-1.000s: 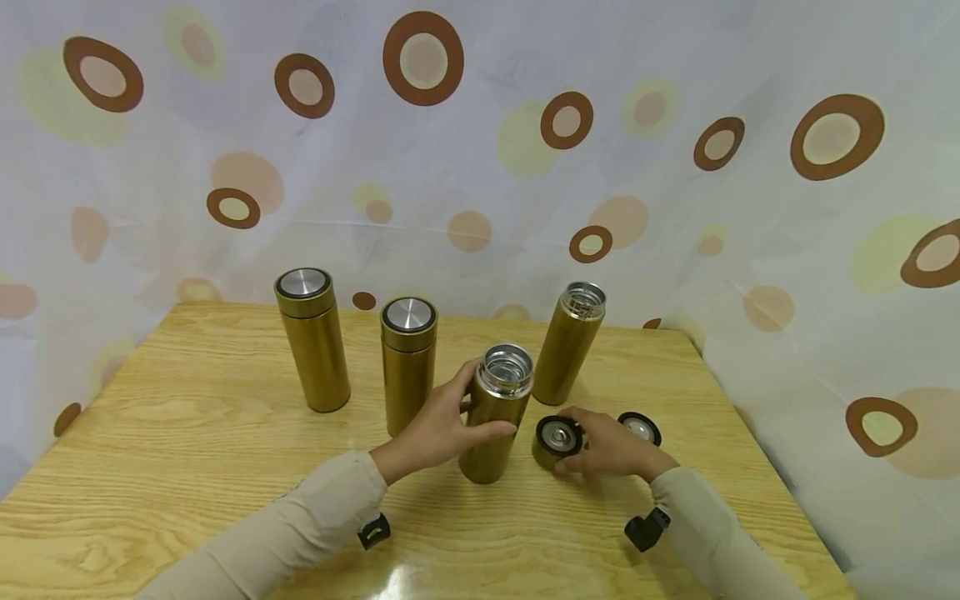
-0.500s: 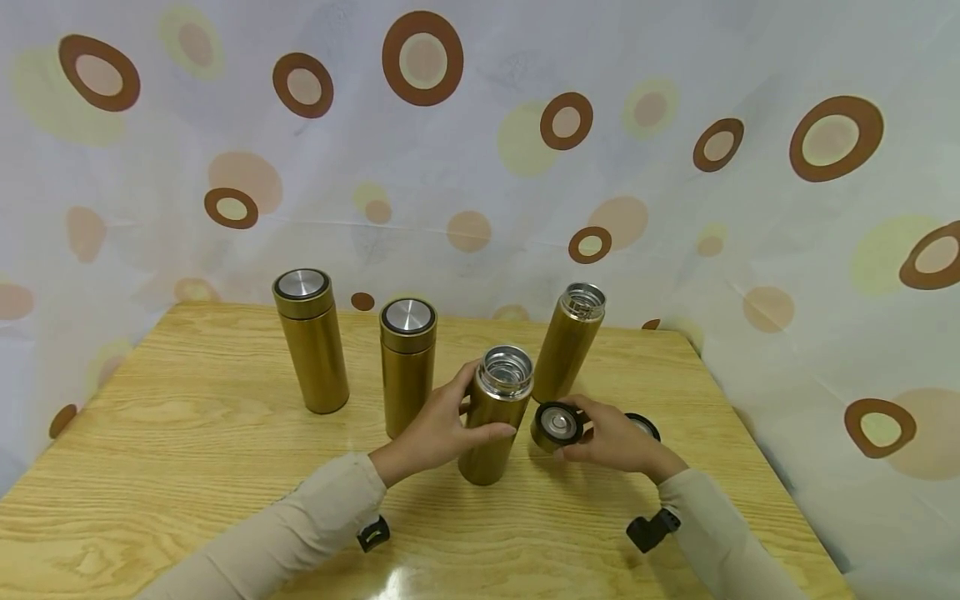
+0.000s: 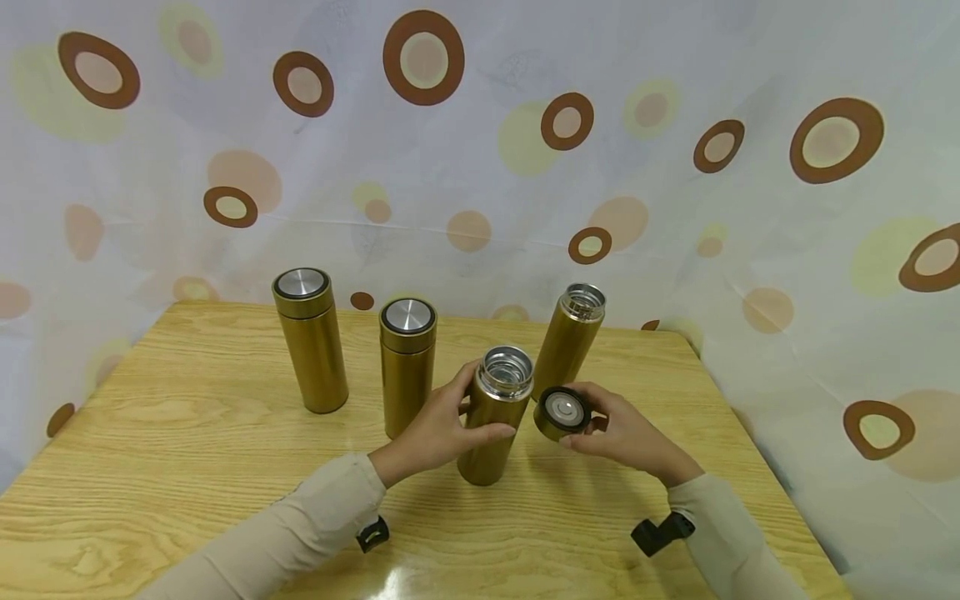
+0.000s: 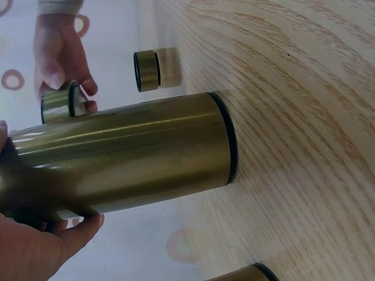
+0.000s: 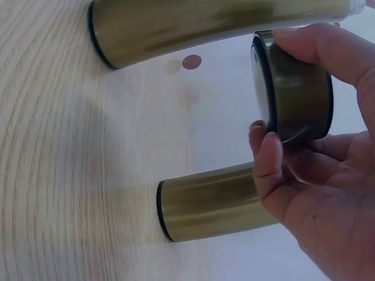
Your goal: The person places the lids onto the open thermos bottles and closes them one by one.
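My left hand (image 3: 442,429) grips an uncapped golden flask (image 3: 491,433) standing on the table, its steel mouth facing up. Just right of it, my right hand (image 3: 622,429) pinches a golden lid (image 3: 561,414) by its side, its underside turned up, held above the table. The right wrist view shows the thumb and fingers around that lid (image 5: 302,88), clear of the wood. In the left wrist view the held flask (image 4: 135,155) rests its black base on the table, and the raised lid (image 4: 57,105) appears beyond it.
Two capped golden flasks (image 3: 313,354) (image 3: 408,375) stand to the left. Behind the right hand is another uncapped flask (image 3: 568,342). A second lid (image 4: 147,71) sits on the wooden table (image 3: 225,467). A patterned cloth (image 3: 480,167) hangs behind.
My right hand has lifted the lid off the table and tilted it, covering the second lid from the head view. The left hand keeps its grip on the flask in the same place.
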### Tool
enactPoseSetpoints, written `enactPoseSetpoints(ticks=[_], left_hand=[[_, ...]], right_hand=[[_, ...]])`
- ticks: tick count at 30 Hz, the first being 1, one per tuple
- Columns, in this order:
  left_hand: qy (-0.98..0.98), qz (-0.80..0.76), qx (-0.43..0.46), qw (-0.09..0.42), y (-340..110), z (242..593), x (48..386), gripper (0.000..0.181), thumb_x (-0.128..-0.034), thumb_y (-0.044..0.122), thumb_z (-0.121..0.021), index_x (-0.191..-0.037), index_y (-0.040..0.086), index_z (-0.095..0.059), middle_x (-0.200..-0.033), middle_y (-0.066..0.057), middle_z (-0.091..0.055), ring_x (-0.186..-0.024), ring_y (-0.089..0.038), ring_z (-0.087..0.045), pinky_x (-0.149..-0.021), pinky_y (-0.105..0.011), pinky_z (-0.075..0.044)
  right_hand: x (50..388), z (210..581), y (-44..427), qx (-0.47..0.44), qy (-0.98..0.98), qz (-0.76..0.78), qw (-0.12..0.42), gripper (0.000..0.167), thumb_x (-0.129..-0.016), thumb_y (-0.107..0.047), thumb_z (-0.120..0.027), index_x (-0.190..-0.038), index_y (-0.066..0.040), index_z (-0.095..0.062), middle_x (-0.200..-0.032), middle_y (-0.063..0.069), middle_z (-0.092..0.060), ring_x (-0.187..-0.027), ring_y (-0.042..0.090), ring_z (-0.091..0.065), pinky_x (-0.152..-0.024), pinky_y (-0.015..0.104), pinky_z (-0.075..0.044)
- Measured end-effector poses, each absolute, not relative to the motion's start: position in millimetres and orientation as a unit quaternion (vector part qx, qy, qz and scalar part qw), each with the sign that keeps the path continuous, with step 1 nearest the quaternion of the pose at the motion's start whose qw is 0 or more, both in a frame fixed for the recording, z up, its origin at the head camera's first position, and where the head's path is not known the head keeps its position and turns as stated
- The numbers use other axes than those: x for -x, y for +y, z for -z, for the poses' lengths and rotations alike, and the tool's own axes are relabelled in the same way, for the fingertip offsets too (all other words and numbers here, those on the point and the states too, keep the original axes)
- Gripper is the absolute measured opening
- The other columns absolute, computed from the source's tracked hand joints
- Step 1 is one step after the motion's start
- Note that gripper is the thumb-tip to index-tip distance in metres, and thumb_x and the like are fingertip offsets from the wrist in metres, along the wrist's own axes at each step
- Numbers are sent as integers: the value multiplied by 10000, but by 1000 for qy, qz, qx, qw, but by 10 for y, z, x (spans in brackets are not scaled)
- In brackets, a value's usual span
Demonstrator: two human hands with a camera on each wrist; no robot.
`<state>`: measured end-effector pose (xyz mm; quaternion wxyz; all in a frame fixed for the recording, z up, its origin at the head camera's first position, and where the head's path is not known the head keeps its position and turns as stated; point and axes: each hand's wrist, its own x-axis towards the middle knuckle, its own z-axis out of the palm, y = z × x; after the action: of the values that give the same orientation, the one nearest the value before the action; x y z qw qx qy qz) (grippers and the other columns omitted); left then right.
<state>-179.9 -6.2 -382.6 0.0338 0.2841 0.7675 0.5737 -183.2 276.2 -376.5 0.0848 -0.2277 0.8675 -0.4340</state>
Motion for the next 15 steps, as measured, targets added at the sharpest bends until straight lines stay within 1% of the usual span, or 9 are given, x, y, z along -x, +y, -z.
enactPoseSetpoints(ticks=[4,7,10,13,15], left_hand=[[767,-573,-287,32,-64,3836,1799,844,-813,284,-786,-1486,177,-287,-1401,-9,-489,-1273,-204,-491,-1015,-498,-440],[765,-574,-290,29,-65,3841,1797,845,-813,278,-786,-1485,168,-286,-1407,-24,-484,-1276,-226,-490,-1011,-513,-439],[765,-574,-292,29,-67,3844,1798,845,-815,278,-785,-1486,167,-284,-1410,-30,-482,-1278,-235,-488,-1010,-519,-438],[764,-574,-292,32,-70,3841,1799,842,-815,280,-784,-1485,178,-285,-1408,-18,-484,-1279,-223,-488,-1014,-512,-436],[764,-574,-292,32,-72,3838,1801,841,-814,281,-785,-1484,182,-287,-1407,-14,-485,-1279,-220,-489,-1015,-509,-437]], right_hand=[[1822,3756,2774,230,857,458,53,538,-837,-142,-748,-1313,-58,-512,-1194,111,-591,-852,151,-530,-685,267,-479],[1814,3748,2780,229,850,472,38,514,-847,-121,-736,-1305,-49,-514,-1193,115,-590,-881,130,-540,-705,255,-484],[1804,3735,2784,228,838,494,35,524,-851,-94,-726,-1319,-38,-497,-1214,130,-577,-925,124,-556,-727,240,-492],[1791,3713,2780,224,823,521,41,564,-848,-72,-724,-1351,-39,-471,-1235,131,-562,-924,120,-576,-719,227,-508],[1787,3704,2776,223,807,545,49,594,-850,-51,-717,-1376,-25,-444,-1259,119,-548,-989,118,-601,-769,224,-533]])
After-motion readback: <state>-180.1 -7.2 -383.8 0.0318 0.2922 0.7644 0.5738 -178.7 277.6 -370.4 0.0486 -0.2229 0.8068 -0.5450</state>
